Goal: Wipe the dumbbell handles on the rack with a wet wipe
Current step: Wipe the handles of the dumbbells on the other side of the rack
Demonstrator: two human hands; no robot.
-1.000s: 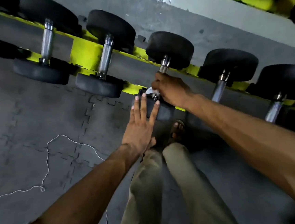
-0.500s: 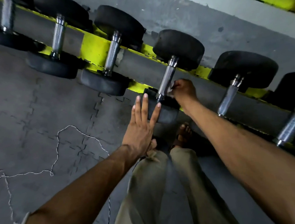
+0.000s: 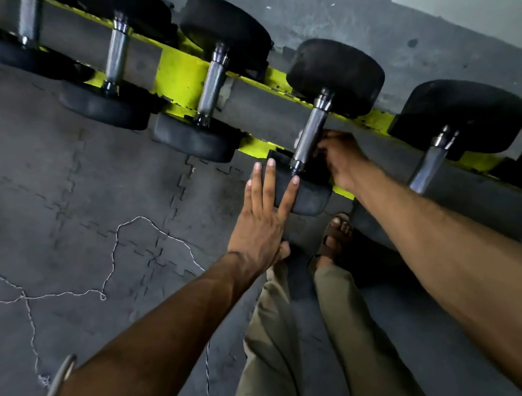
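Head view: my left grip [image 3: 262, 226], fingers straight, pressed flat on the near black end [image 3: 307, 200] of a dumbbell lying across the yellow rack [image 3: 179, 75]. My right grip [image 3: 345, 162] curled against the right side of its chrome handle [image 3: 311, 133]; whether it held the wipe, I could not tell.

Single head view, tilted.
You look steeply down from close above the rack [image 3: 180, 78] and floor [image 3: 47, 185].
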